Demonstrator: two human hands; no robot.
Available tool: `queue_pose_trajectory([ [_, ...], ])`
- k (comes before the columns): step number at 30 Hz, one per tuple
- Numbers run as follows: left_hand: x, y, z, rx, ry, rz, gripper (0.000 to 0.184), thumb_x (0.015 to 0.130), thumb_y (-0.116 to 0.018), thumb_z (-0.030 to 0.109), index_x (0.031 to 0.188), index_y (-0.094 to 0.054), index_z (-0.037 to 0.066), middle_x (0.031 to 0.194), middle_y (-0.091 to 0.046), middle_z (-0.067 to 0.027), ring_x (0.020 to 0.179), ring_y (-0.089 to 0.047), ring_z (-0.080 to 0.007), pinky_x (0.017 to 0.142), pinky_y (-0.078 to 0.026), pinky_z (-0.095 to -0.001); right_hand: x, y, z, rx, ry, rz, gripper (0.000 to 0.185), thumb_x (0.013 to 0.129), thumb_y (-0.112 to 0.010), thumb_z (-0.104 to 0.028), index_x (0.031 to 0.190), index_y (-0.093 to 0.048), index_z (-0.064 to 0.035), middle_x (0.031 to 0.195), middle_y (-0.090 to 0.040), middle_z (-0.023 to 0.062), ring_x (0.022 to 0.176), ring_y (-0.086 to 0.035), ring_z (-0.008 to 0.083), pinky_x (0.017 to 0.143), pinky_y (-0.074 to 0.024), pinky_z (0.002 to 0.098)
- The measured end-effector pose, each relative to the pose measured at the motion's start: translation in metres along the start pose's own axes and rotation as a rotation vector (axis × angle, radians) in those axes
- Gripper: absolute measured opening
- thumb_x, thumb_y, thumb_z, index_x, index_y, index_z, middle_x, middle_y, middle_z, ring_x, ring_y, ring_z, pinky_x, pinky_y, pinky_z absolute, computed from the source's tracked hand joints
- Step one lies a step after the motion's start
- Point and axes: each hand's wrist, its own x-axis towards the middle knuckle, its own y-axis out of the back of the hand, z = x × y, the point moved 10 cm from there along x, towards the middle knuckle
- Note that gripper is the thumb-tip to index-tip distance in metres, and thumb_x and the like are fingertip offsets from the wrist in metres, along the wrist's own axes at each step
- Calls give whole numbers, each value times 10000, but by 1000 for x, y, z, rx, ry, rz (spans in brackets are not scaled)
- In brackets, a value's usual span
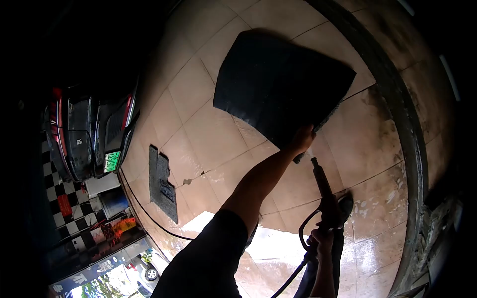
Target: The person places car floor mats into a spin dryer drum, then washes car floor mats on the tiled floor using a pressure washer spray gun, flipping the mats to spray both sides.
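A large dark mat [283,82] hangs in front of me over the tiled floor. My left hand [302,139] is closed on its lower edge, near a corner. In my right hand [322,237] is a spray gun [325,193], gripped by its handle, with a hose running down from it. The nozzle points up toward the mat's lower corner, close below my left hand, and a faint spray shows at its tip. On the floor to the left lies a smaller grey mat piece [161,181].
Wet beige tiles [198,139] surround the mats. A dark channel [415,124] curves along the right. A car [89,134] with a green plate, a blue bucket [113,202] and a black hose [149,214] are at the left. My shoe [346,203] is beside the gun.
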Motion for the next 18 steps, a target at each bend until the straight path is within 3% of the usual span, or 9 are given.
queue_pose_trajectory([
  [3, -15, 28, -11, -22, 77, 22, 100, 779, -545, 75, 786, -466, 14, 687, -502, -226, 644, -529, -391, 564, -409, -456, -5, 0, 0, -35, -20, 26, 339, 701, -598, 39, 998, -476, -68, 562, -418, -7, 414, -396, 102, 406, -340, 256],
  [5, -17, 66, -11, -9, 109, 59, 97, 782, -539, 81, 784, -469, 13, 698, -510, -229, 647, -533, -390, 567, -413, -455, -6, 1, 0, -69, 1, -8, 337, 696, -594, 14, 992, -478, -99, 652, -459, 12, 474, -440, 132, 446, -398, 284],
  [6, -16, 88, -8, 27, 108, 93, 104, 787, -532, 100, 781, -474, 13, 704, -517, -232, 654, -540, -394, 576, -419, -459, -8, 2, -2, -16, 23, 14, 364, 695, -601, 34, 1023, -481, -68, 571, -412, -11, 437, -416, 107, 418, -355, 262],
  [7, -16, 111, -4, 60, 108, 126, 115, 793, -524, 119, 777, -479, 14, 710, -525, -236, 660, -547, -398, 585, -424, -463, -25, -17, -25, -61, 59, 26, 380, 713, -614, 21, 1061, -485, -61, 615, -476, 19, 505, -496, 142, 485, -429, 283],
  [9, -16, 154, 11, 43, 105, 154, 156, 820, -508, 150, 773, -494, 2, 702, -544, -232, 657, -567, -390, 584, -438, -460, -31, 2, -23, -80, 92, 91, 390, 746, -619, -7, 1110, -486, -43, 688, -548, 64, 594, -563, 187, 582, -487, 314],
  [10, -16, 177, 25, 9, 74, 187, 180, 838, -495, 166, 787, -506, -6, 696, -551, -227, 656, -576, -381, 583, -445, -460, -41, -25, -44, -51, 141, -20, 399, 777, -608, -29, 1152, -472, -16, 744, -586, 99, 656, -594, 212, 648, -504, 333],
  [12, -25, 229, 43, -36, 84, 257, 207, 855, -482, 182, 802, -518, -15, 691, -559, -222, 656, -585, -371, 583, -452, -461, -47, -42, -61, -182, 97, -19, 425, 793, -587, -27, 1192, -447, 8, 735, -577, 95, 651, -585, 202, 639, -506, 343],
  [15, -28, 311, 56, -79, 104, 270, 229, 869, -518, 191, 783, -499, -20, 645, -546, -192, 568, -550, -292, 553, -445, -422, -72, -94, -88, -289, 135, -117, 425, 797, -583, -32, 1197, -446, 9, 735, -573, 92, 652, -580, 197, 632, -507, 345],
  [18, -47, 408, 51, 86, 89, 370, 247, 879, -506, 235, 823, -519, -5, 659, -548, -164, 584, -543, -273, 602, -454, -419, -105, -142, -109, -375, 184, -152, 467, 796, -592, -49, 1228, -424, 3, 732, -553, 72, 644, -562, 179, 635, -512, 341],
])
